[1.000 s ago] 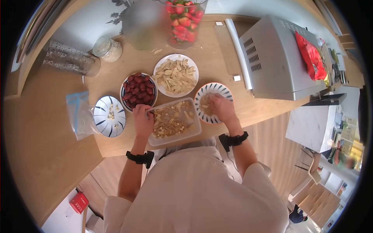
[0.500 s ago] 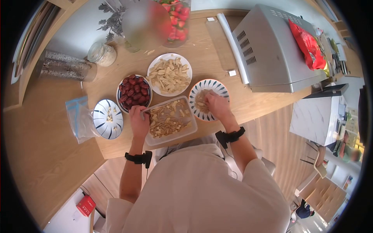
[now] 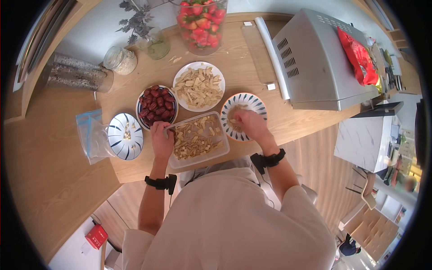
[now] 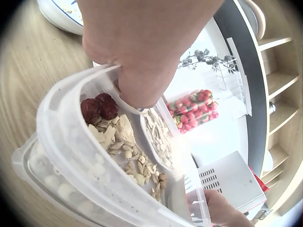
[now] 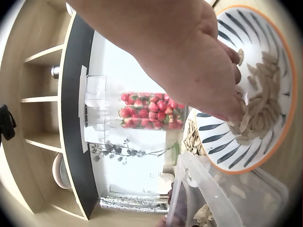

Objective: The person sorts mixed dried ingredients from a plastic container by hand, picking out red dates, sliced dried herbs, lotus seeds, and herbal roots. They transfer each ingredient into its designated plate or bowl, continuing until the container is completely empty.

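Observation:
My left hand [image 3: 162, 140] grips the left rim of a clear plastic container [image 3: 198, 161], its fingers over the edge. Inside lie pale dried slices [image 3: 193, 141], and the left wrist view shows two red dates [image 4: 99, 108] at one end. My right hand [image 3: 253, 124] reaches into a white bowl with dark stripes and an orange rim [image 3: 257, 104]. Its fingertips pinch among elongated beige pieces [image 5: 262, 101] there. Behind the container stand a bowl of red dates [image 3: 156, 105] and a white plate of pale slices [image 3: 199, 86].
Left of the container are a striped dish [image 3: 118, 139] with a few bits and a zip bag [image 3: 92, 144]. Along the back stand a glass jar [image 3: 121, 60], a vase [image 3: 155, 45] and a tall container of strawberries [image 3: 201, 29]. A silver appliance [image 3: 310, 63] fills the right.
The head view has shifted slightly. My right hand stays in the orange-rimmed bowl, its fingers working among the pieces. My left hand keeps its hold on the container's rim.

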A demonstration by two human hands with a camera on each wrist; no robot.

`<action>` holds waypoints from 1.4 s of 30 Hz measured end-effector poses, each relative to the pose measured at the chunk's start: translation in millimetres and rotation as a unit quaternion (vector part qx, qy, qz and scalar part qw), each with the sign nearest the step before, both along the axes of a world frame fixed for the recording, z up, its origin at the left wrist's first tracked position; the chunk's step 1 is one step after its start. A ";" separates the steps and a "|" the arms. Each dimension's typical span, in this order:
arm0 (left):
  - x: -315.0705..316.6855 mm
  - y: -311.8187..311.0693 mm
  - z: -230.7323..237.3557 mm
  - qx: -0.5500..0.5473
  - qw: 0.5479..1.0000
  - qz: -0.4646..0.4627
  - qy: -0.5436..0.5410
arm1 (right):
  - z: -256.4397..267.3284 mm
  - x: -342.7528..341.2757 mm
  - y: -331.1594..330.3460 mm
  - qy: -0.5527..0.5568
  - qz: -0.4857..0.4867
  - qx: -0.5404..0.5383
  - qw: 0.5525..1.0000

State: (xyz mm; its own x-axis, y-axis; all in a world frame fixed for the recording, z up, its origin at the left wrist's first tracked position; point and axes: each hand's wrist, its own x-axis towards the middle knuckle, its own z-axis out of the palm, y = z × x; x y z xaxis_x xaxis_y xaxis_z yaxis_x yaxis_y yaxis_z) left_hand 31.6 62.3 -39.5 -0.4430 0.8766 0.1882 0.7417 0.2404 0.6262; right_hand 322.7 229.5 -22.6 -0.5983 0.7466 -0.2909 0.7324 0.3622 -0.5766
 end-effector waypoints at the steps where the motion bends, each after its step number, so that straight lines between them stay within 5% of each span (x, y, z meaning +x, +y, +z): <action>1: -0.1 -0.5 0.4 0.002 1.000 -0.001 -0.004 | -4.2 -2.5 -0.9 -0.018 0.010 0.016 1.000; 12: -0.3 -0.7 -0.9 0.006 1.000 0.001 -0.009 | -16.4 0.5 6.1 -0.073 0.030 0.014 0.997; 17: -1.4 -1.5 -3.0 0.008 1.000 0.003 -0.005 | -6.2 24.8 21.4 0.007 0.003 -0.105 0.994; 24: 0.0 -0.9 0.1 0.006 1.000 0.004 -0.012 | 21.3 38.9 38.4 0.076 -0.045 -0.058 0.994; 35: -0.6 -0.4 -2.2 0.029 0.999 0.012 -0.011 | 60.2 -78.2 69.7 0.199 0.030 -0.084 0.976; 42: -1.6 -0.5 -4.1 0.059 0.998 0.010 -0.022 | 24.8 -134.8 94.8 0.160 0.080 -0.011 0.984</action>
State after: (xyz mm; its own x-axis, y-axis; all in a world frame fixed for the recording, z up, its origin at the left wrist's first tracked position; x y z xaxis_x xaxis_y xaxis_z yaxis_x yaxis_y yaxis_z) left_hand 29.9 61.7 -43.6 -0.4708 0.8404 0.2686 0.7080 0.1782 0.6834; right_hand 187.9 324.2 2.2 -0.7706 0.6318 -0.0837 0.4470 0.4423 -0.7775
